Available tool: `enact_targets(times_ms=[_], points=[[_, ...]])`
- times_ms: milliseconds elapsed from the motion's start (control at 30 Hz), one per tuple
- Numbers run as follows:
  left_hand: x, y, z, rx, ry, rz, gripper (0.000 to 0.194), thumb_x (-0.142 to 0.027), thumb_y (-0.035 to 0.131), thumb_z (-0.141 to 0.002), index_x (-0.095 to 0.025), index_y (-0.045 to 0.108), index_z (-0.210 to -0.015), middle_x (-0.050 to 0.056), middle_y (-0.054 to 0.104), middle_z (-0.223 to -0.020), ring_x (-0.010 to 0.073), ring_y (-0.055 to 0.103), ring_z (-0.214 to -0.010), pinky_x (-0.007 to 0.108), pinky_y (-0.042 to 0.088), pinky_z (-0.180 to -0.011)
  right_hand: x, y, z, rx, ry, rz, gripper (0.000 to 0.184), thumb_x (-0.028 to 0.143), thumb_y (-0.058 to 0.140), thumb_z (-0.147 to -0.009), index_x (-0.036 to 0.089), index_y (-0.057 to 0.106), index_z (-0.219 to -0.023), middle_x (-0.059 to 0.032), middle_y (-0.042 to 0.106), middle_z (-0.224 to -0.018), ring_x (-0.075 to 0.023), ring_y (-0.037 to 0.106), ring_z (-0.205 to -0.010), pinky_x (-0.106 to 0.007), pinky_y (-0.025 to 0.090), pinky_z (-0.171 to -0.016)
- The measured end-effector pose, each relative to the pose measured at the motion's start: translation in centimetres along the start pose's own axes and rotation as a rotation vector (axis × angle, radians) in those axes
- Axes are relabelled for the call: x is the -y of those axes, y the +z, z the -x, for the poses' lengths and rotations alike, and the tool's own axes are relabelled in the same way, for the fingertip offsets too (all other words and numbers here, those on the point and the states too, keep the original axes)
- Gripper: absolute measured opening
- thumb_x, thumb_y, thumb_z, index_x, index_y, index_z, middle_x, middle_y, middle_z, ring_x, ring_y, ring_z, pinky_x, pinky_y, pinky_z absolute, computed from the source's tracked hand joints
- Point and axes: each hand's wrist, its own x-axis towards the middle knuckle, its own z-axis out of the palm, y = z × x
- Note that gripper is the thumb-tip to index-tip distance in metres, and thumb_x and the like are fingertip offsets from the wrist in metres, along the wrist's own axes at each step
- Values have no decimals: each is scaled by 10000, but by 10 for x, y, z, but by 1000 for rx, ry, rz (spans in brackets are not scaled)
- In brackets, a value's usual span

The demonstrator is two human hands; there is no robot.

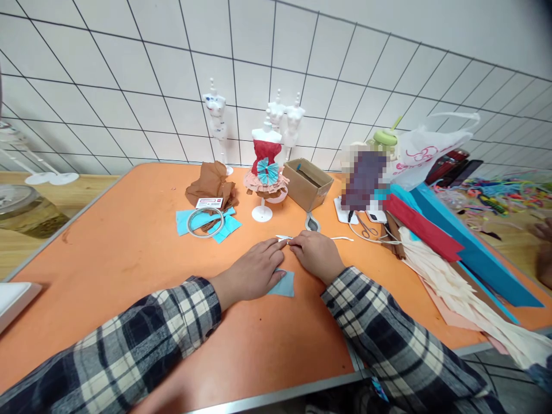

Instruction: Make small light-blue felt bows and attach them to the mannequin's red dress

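My left hand (259, 265) lies on the orange table with its fingers stretched out flat. Its thumb rests on a small light-blue piece of crepe paper (284, 284). The fingertips of my right hand (317, 253) are pinched together close to the left fingertips. A tiny whitish, shiny piece (283, 237) shows at the meeting fingertips; its kind is too small to tell. A thin white strip (344, 238) lies just right of my right hand. Behind the hands stands a small dress form (267, 152) in a red bodice, blue bow and pink ruffled skirt.
Left of the dress form are crumpled brown paper (210, 181), blue paper and a metal ring (192, 230). A cardboard box (307, 195), a tape dispenser (312, 222), scissors (368, 230) and rolled red paper (422, 227) lie to the right. Bare white forms (215, 118) stand by the wall.
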Motion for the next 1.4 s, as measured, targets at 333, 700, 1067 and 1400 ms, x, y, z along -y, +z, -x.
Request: enact_targets(times_ms=[333,700,1067,1400], points=[[-2,-4,-3,58,0,-14,208,-321,479,-933,-148,554,-1020,187,436,-1459,305,436,-1323,487,359,-1083,-13,11,-4,13,198,-488,191,257,594,-845,234,701,-1003,11,736,-860,-139,652,-785,-244,455,-697],[0,1,-1,46,-18,31,212,-341,470,-936,-159,556,-1005,192,427,-1468,316,420,-1339,522,344,-1090,-14,13,-2,36,119,-546,450,252,591,-827,235,607,-1277,14,728,-851,-154,657,-843,-266,469,-768],[-2,-6,-2,-72,-52,36,214,-372,488,-934,-169,542,-975,159,519,-1340,294,455,-1255,465,377,-1043,-14,10,-3,-161,-76,-547,820,109,526,-750,207,249,-1515,-95,590,-1170,-194,563,-1007,-339,454,-900],[36,-27,9,-53,-59,-119,476,-632,551,-823,-182,571,-979,89,605,-977,281,524,-936,446,337,-863,29,6,21,-81,-493,-784,800,44,454,-785,236,143,-1497,5,683,-970,-143,629,-935,-340,449,-967]])
